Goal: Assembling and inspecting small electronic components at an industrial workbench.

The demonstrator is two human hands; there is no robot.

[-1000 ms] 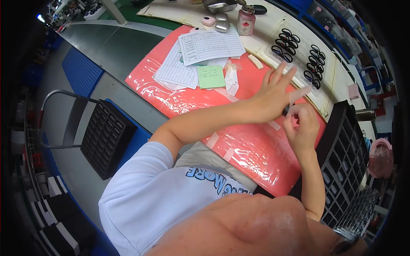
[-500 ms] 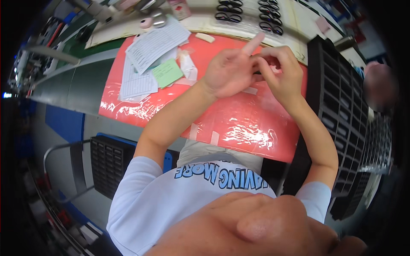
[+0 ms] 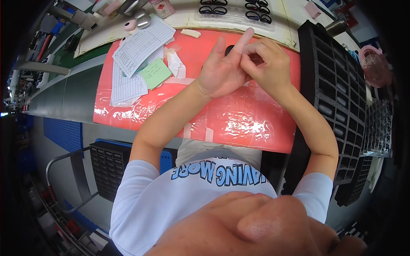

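Note:
My left hand (image 3: 223, 73) is held palm up above a glossy red mat (image 3: 171, 115), its thumb and index finger spread apart. A thin pale covering, like a finger cot (image 3: 245, 39), shows on the stretched-out index finger. Against the left hand's other fingers, my right hand (image 3: 270, 64) closes thumb and fingertips in a pinch. Whatever lies in that pinch is too small or hidden to name. Behind the left hand, between thumb and index finger, part of a black object (image 3: 229, 50) shows on the mat.
Written sheets (image 3: 143, 47), a green note (image 3: 156, 73) and crumpled white tissue (image 3: 176, 64) lie at the left. Black looped parts (image 3: 258, 16) sit in clear trays at the back. A black compartment rack (image 3: 337, 85) stands at the right, beside a pink fan (image 3: 375, 66).
The right hand's fingers have drawn together into a tighter pinch. My left thumb has spread away from the index finger, and the black object behind it has come into view.

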